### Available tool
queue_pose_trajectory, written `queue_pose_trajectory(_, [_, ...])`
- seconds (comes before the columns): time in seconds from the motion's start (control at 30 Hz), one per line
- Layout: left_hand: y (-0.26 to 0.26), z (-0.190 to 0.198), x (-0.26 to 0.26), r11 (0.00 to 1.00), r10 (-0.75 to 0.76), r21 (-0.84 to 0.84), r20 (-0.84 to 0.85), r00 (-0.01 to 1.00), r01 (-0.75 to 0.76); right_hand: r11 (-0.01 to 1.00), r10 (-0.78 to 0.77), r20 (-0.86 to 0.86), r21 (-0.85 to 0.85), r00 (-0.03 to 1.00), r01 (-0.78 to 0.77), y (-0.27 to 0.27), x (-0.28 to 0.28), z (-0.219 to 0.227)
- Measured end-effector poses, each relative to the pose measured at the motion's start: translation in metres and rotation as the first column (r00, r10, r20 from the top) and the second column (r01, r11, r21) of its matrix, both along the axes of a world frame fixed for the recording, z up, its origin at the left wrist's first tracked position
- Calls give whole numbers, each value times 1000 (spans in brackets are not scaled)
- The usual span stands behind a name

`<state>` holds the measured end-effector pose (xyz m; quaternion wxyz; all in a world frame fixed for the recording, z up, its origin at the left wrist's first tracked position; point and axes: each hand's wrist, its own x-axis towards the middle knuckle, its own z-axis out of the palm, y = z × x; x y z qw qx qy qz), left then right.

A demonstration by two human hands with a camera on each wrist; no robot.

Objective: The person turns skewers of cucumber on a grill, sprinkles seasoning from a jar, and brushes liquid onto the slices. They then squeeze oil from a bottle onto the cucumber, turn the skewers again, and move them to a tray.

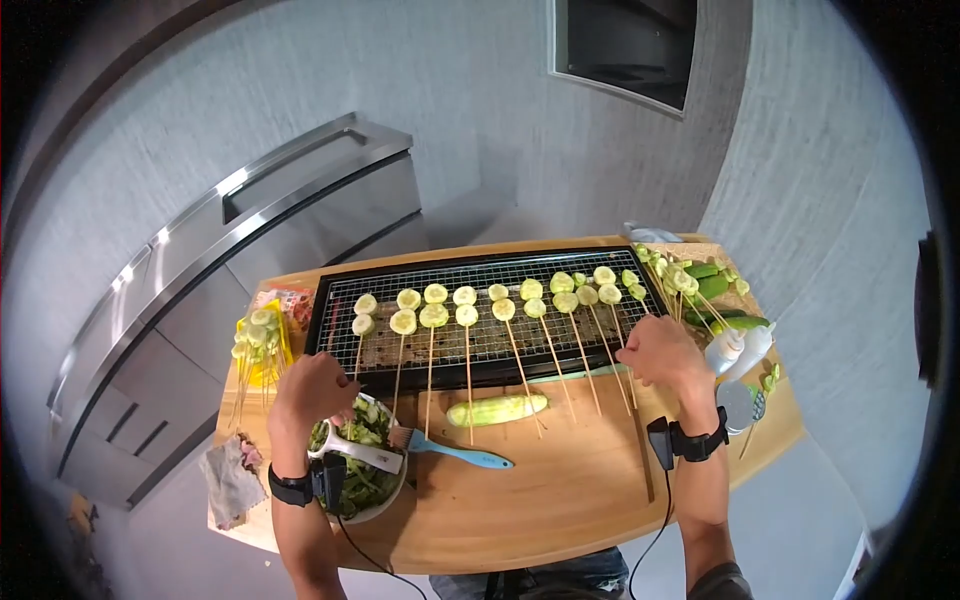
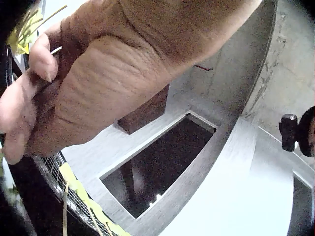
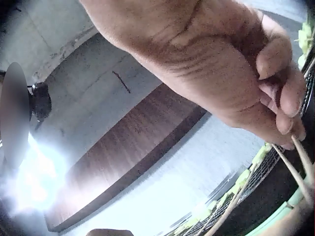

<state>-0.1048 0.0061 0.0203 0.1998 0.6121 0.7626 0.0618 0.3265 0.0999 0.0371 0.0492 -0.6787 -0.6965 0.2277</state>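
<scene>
A row of cucumber skewers [image 1: 466, 314] lies across the wire grill [image 1: 480, 352], their sticks pointing toward me. At the grill's left front corner, my left hand [image 1: 318, 388] pinches the stick of the leftmost skewer [image 1: 364, 324]; its curled fingertips mostly hide the stick's lower end. My right hand [image 1: 665, 355] is at the right front corner, thumb and fingers pinching the stick end of a rightmost skewer [image 1: 637, 291]. In the right wrist view, thin sticks [image 3: 295, 169] run at the fingertips [image 3: 285, 123].
A peeled cucumber [image 1: 497, 410] and blue brush [image 1: 460, 450] lie before the grill. A bowl of green peelings [image 1: 368, 492] with a white-handled tool [image 1: 370, 456] across it stands left. More skewers [image 1: 258, 335] stand far left. Whole cucumbers [image 1: 712, 287] and squeeze bottles [image 1: 726, 350] are right.
</scene>
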Motion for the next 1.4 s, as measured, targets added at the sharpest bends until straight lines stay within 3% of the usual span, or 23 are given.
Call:
queue_pose_trajectory(0.13, [1,3,9,999,42,-33,4,999,-42,998,-35,-11,-56,999,35,1,11,0])
queue_pose_trajectory(0.2, [-2,5,10,998,56,12,-47,997,-55,989,-18,14,147,1000,16,-1,15,-4])
queue_pose_trajectory(0.23, [-5,7,12,998,57,6,-50,997,-57,990,-16,11,141,1000,15,-3,13,-1])
queue_pose_trajectory(0.3, [-9,9,24,961,131,267,-205,970,-74,953,1,-15,304,1000,4,-8,9,8])
queue_pose_trajectory(0.33, [-9,8,30,962,125,263,-203,971,-69,929,93,-37,363,995,-73,-10,9,7])
queue_pose_trajectory(0.37, [-9,8,35,955,77,296,-175,982,-22,930,86,-35,360,996,-68,-13,6,5])
queue_pose_trajectory(0.43, [-8,5,42,943,34,331,-150,988,18,831,319,0,481,948,-280,-22,-11,1])
queue_pose_trajectory(0.53, [-2,-9,46,967,-100,218,-138,985,129,814,390,-6,469,921,-342,-37,-45,-11])
queue_pose_trajectory(0.67, [-1,-15,43,957,-155,219,-169,973,191,800,472,24,407,881,-440,-42,-72,-34])
queue_pose_trajectory(0.8, [-4,-5,38,972,-139,181,-64,988,149,777,519,6,413,855,-475,-49,-80,-34])
queue_pose_trajectory(1.23, [-5,0,43,979,-163,102,-134,978,177,754,559,38,391,828,-527,-45,-83,-51])
queue_pose_trajectory(1.4, [-5,-5,38,990,-81,107,-136,987,96,726,581,11,446,814,-524,-45,-87,-55])
